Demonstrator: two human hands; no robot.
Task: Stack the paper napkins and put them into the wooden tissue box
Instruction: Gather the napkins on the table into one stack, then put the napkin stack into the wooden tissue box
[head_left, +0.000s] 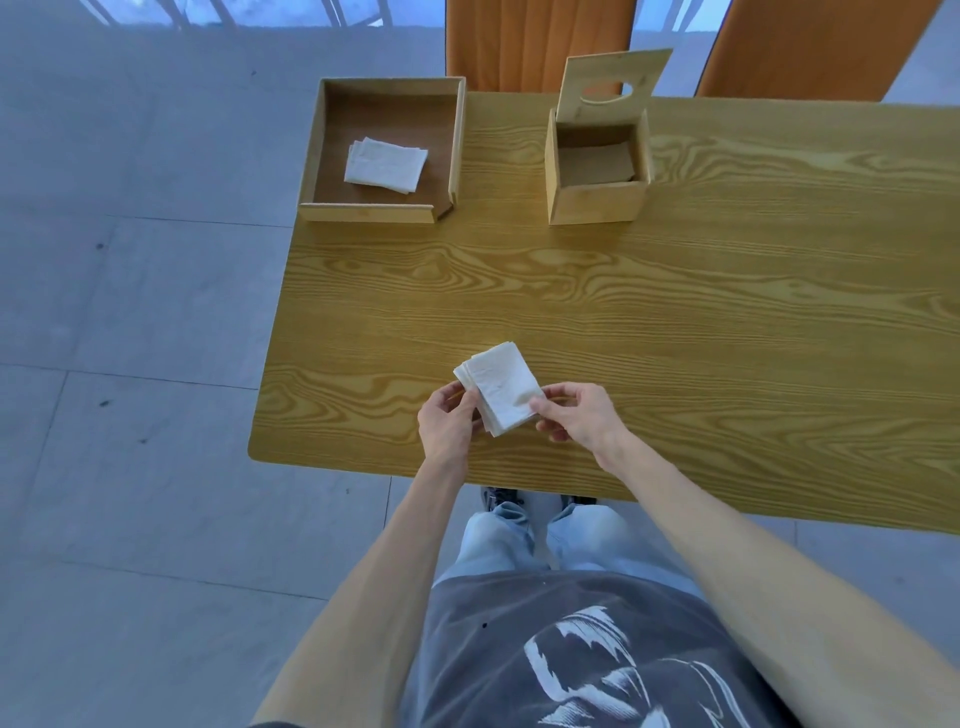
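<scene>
Taking the wooden tissue box (597, 171) as landmark: well to its left a shallow tray (311, 156) holds a few more napkins (385, 165), loosely overlapped. Nearer the desk (727, 338) edge than the box, the left hand (447, 421) pinches the left edge of a small napkin stack (501, 387), and the right hand (576, 415) pinches its lower right corner. The paper looks light, soft and floppy (layers already fan slightly), so gripping opposite edges with the whole stack pressed together should keep it square. The box stands lid up, apparently empty.
</scene>
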